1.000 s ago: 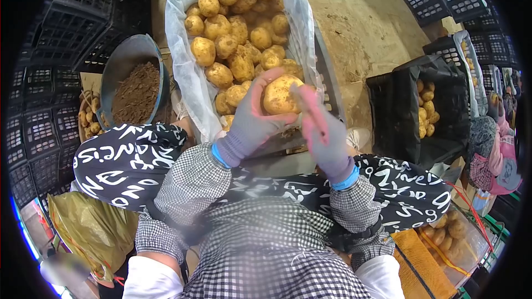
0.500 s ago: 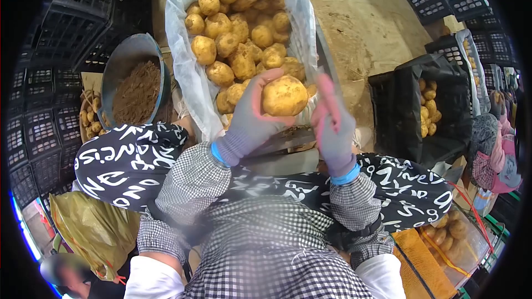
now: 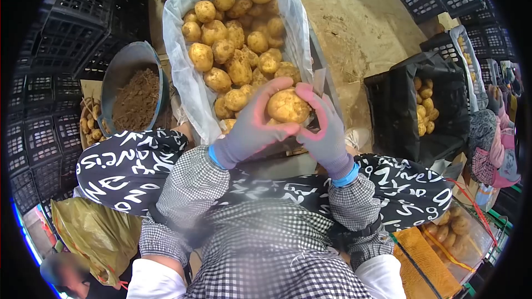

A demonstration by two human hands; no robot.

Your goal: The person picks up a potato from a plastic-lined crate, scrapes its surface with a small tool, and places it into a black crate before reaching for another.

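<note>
A large yellow potato [image 3: 288,106] is held between my two gloved hands, above the near end of a crate. My left hand [image 3: 252,124] curls round its left side, with thumb below and fingers above. On the other side, my right hand [image 3: 328,133] grips it between thumb and forefinger. Both grey gloves have pink fingers. Just beyond, many potatoes [image 3: 223,51] fill the crate, which is lined with a translucent white plastic bag [image 3: 185,72]. Some of them carry dark soil.
At left a blue-grey tub [image 3: 160,91] holds brown soil [image 3: 137,99], beside stacked black crates [image 3: 69,33]. A black-lined crate [image 3: 393,108] with potatoes stands at right. Near my right knee is a clear bag of potatoes [image 3: 457,227]. Other people [image 3: 490,144] are at far right.
My right hand has come in from the right and closed on the potato beside my left hand. The potato has shifted slightly down and to the right.
</note>
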